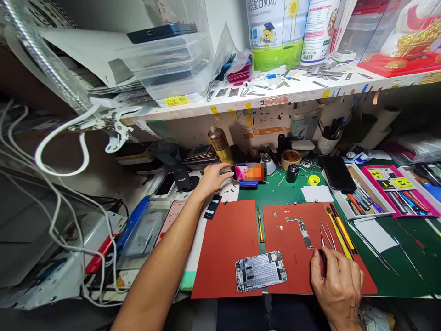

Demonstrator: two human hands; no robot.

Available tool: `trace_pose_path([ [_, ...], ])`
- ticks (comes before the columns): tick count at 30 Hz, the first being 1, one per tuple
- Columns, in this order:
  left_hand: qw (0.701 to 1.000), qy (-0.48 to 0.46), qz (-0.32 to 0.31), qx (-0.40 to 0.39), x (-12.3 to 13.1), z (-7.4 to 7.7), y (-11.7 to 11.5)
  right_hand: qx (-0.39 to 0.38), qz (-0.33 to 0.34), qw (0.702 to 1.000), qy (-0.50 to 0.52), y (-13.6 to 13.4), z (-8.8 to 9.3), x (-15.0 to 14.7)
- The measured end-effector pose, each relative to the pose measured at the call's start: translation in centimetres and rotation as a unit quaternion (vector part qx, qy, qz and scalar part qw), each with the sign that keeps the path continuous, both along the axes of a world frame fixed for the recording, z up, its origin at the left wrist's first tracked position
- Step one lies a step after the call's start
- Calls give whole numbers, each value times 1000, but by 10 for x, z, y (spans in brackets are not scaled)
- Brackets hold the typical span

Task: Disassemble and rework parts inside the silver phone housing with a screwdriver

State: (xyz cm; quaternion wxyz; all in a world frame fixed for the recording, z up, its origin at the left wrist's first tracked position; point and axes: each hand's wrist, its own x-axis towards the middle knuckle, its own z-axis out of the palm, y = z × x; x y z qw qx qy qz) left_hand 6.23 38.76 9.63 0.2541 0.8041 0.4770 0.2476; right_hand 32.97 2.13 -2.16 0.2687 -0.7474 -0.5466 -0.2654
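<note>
My left hand point(214, 177) reaches out to a lit phone point(241, 173) propped sideways on a blue stand point(248, 185). Its thumb and fingers close on the phone's left edge. Low over the right red mat point(292, 271), my right hand point(339, 278) is curled around a dark-handled tool with a slim silver tip point(322, 238). Just beyond its fingers lies a narrow phone logic board point(305, 233), with tiny loose parts point(280, 227) to the left. An opened phone housing point(261, 271), its inside facing up, lies across the lower edges of both mats.
A gold screwdriver point(260, 225) lies between the mats. Tweezers point(331, 235), a yellow brush point(337, 232) and a yellow-black tool point(344, 230) lie at right, near tool trays point(370, 214). A timer phone point(170, 220) lies under my left forearm. A cluttered shelf point(241, 101) overhangs the bench.
</note>
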Motion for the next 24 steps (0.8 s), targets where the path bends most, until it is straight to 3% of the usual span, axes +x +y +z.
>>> trace_pose_path([
  [3, 995, 8, 24, 97, -10, 10, -36, -33, -30, 999, -20, -3, 5, 0],
  [6, 987, 11, 9, 158, -20, 9, -96, -49, -54, 997, -33, -6, 8, 2],
  [10, 983, 29, -100, 155, -29, -14, -182, -68, -67, 994, -53, -8, 9, 5],
  [13, 975, 64, -181, 114, -38, -37, -229, -74, -62, 993, -64, -8, 7, 9],
  [18, 980, 86, -175, 29, -52, -63, -269, -61, -73, 991, -97, -10, -1, 16],
  [24, 983, 71, -169, 4, -55, -73, -280, -33, -54, 992, -111, -9, 10, 17],
])
